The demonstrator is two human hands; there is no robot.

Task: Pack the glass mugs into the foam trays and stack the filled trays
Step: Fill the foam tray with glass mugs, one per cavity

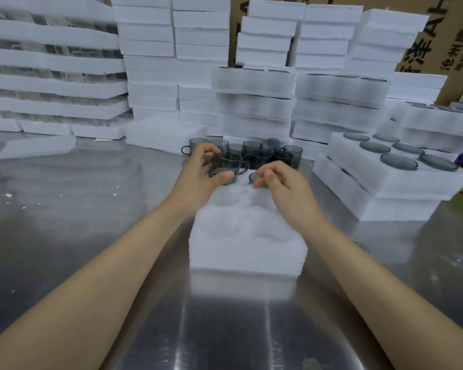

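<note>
Our right fingers (265, 181) hid most of a mug (252, 177); we couldn't tell whether they gripped it. Beyond them, loose mugs (265, 153) blurred.

You stand at packing station, factory or warehouse sort. Your steel surface (64, 209) carries white foam trays (150, 49) stacked high along far edge; printed cardboard cartons (439, 36) behind them. Batch of identical grey glass mugs (267, 149) clusters mid-surface. Filled trays (358, 182) piled at right edge, more layered stacks (51, 60) at far left corner.

Shiny steel table (64, 209) (glare streaks), cardboard boxes (455, 30) behind.
</note>
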